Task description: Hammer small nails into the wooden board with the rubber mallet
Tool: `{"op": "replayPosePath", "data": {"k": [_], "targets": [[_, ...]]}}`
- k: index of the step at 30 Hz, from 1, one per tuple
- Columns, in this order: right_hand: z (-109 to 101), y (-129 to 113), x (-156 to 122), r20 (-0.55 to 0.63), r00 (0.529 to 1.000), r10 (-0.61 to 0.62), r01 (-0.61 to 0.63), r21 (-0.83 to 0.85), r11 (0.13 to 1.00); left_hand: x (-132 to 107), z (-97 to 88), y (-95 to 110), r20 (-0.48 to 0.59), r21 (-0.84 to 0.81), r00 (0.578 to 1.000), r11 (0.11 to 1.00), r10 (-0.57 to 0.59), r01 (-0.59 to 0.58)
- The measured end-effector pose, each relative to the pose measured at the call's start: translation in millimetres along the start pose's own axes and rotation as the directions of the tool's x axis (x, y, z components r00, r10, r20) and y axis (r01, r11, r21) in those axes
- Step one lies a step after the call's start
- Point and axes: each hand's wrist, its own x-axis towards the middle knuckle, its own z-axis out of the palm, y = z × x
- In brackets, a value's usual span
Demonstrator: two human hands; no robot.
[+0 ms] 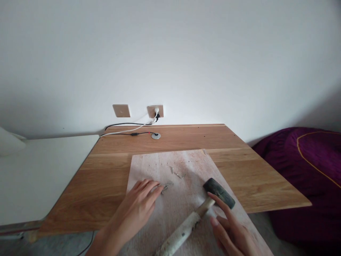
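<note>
A pale wooden board (191,161) lies on the wooden desk (170,140). My left hand (138,206) rests flat on the board with its fingers stretched out, the fingertips touching a small cluster of nails (166,186). A few more loose nails (177,172) lie further back on the board. A hammer (202,209) with a dark head and a pale, worn handle lies on the board at the right. My right hand (230,233) is beside the handle, its index finger stretched out and touching the hammer just below the head, and it holds nothing.
Two wall plates (138,111) sit above the desk's back edge, with black and white cables (130,129) running across the desk to a round grommet (156,136). A white surface (39,167) adjoins the desk's left side. A purple cushion (309,163) lies at the right.
</note>
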Motion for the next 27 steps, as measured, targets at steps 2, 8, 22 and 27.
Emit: {"op": "replayPosePath", "data": {"k": [2, 8, 22, 27], "targets": [[-1.0, -3.2, 10.3, 0.03, 0.999, -0.023, 0.026, -0.119, 0.993, 9.7, -0.5, -0.8, 0.096, 0.041, 0.995, 0.999, 0.03, -0.034], [-9.2, 0.8, 39.3, 0.224, 0.975, -0.009, 0.053, -0.189, 0.98, 17.4, -6.4, -1.1, 0.186, 0.158, 0.977, 0.978, 0.107, -0.138], [-14.9, 26.8, 8.3, 0.007, 0.963, 0.271, -0.226, 0.569, 0.791, 23.4, -7.5, -9.9, 0.198, 0.1, 0.979, 0.993, 0.038, -0.059], [-20.8, 41.5, 13.3, 0.243, 0.924, 0.294, -0.382, 0.58, 0.72, 26.5, -10.4, -0.1, 0.217, 0.153, 0.975, 0.985, 0.041, -0.076]]}}
